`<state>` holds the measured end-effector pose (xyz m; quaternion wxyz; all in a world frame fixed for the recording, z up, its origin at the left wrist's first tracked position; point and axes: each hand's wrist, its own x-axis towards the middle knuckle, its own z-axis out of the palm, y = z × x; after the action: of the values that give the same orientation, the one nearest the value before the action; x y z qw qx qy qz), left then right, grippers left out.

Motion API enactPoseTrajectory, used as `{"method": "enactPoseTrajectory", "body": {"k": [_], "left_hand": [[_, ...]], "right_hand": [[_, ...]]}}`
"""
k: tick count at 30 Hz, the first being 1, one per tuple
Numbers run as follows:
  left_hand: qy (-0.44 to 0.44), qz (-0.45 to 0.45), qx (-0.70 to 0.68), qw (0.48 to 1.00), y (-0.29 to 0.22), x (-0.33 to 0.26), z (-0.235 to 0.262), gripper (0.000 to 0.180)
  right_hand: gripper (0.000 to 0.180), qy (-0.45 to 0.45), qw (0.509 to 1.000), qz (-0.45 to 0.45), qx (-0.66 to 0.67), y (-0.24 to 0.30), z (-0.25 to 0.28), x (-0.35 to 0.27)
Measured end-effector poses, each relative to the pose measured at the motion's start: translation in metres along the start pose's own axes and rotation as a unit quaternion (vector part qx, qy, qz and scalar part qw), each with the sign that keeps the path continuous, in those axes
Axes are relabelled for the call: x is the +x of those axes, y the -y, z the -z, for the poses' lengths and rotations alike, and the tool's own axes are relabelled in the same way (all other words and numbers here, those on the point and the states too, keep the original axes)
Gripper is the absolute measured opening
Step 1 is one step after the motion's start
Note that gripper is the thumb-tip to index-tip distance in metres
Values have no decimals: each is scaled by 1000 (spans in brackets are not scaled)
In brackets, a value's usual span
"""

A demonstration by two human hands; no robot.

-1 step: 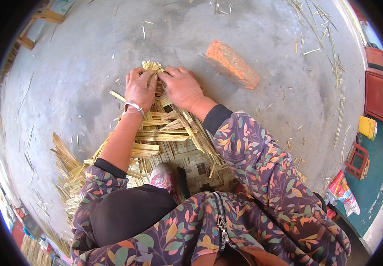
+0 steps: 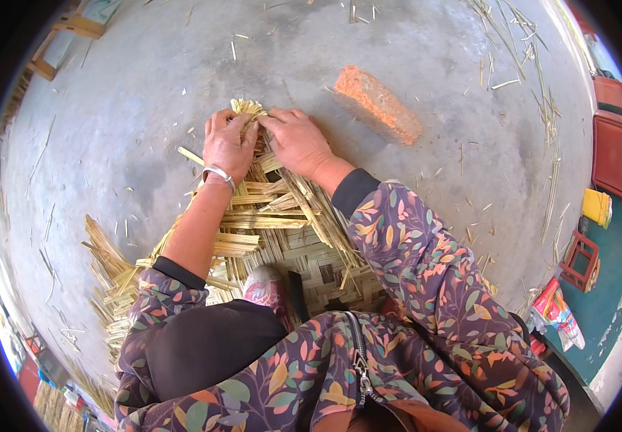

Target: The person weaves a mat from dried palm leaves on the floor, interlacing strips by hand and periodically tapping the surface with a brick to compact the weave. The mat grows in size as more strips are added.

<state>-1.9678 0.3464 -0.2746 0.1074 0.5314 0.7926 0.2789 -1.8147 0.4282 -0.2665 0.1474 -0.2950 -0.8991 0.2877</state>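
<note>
A half-woven mat of flat pale-yellow strips lies on the concrete floor in front of me. Both hands meet at its far corner, where a tuft of loose strip ends sticks up. My left hand, with a silver bangle on the wrist, curls its fingers around those strips. My right hand presses and pinches the same strips from the right, touching the left hand. My foot in a patterned shoe rests on the near part of the mat.
An orange brick lies on the floor just right of the hands. Loose strips fan out at the mat's left edge. A wooden stool stands far left. Red boxes, a yellow container and a small red stool line the right.
</note>
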Motion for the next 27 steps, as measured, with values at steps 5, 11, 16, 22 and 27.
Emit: {"method": "enactPoseTrajectory", "body": {"k": [5,11,16,22,27], "left_hand": [[6,-8,39,999,-1,-1,-12,25],[-57,-23,137,989,7,-13,-23,26],[-60,-26,142,988,2,-25,-24,30],[-39,6,138,990,-4,-41,-4,31],[-70,-10,153,986,-8,-46,9,34]], "right_hand": [[39,31,995,-25,93,-14,2,-19],[47,-27,991,16,-131,7,-30,-40],[52,-1,990,-8,-144,18,-31,-48],[57,-6,998,-48,36,39,17,-96],[76,103,991,-33,-75,67,30,-143]]}}
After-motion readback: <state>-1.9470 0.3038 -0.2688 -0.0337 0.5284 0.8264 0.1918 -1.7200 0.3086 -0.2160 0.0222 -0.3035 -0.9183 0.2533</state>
